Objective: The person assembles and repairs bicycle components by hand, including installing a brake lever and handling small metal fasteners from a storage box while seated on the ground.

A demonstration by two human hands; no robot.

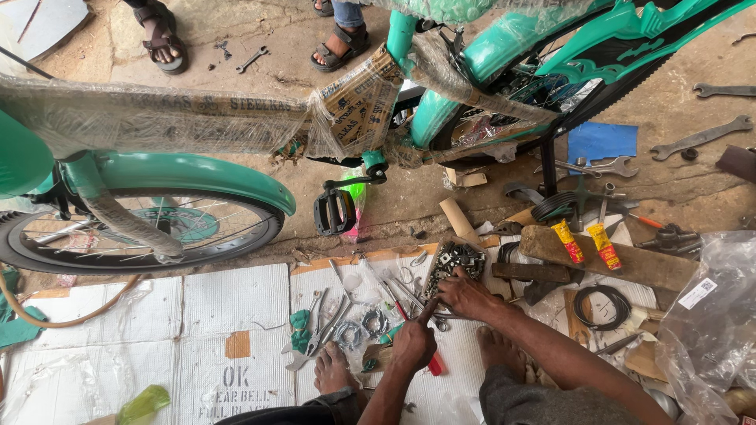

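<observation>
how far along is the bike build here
Done: the frame, still in plastic wrap, already carries a wheel with mudguard and a pedal.

In hand: the right hand digs in a box of nuts, and the left hand points beside it, over the tools on the cardboard.

Left: the wrapping is not off, and spanners, pliers and tubes lie out.
</observation>
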